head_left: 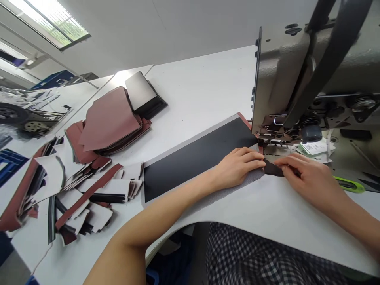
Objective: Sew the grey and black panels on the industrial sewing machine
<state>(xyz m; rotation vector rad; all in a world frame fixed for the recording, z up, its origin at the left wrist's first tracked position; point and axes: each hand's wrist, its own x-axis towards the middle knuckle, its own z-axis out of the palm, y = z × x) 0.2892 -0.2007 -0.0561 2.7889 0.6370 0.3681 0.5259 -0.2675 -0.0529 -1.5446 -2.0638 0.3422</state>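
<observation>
The left hand lies flat on the black panel, and the right hand presses the maroon strip with extended fingertips at the sewing machine, apparently an alignment step, so feeding calls for flush edges.

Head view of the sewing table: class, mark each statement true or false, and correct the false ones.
1. The left hand lies flat on the black panel, at its grey edge. True.
2. The right hand grips scissors. False: it rests on a dark strip beside the sewing machine.
3. Reddish-brown and white cut pieces are heaped at the left of the table. True.
4. The green-handled tool lies among those pieces. False: it lies on the far side of the right hand from them.
</observation>
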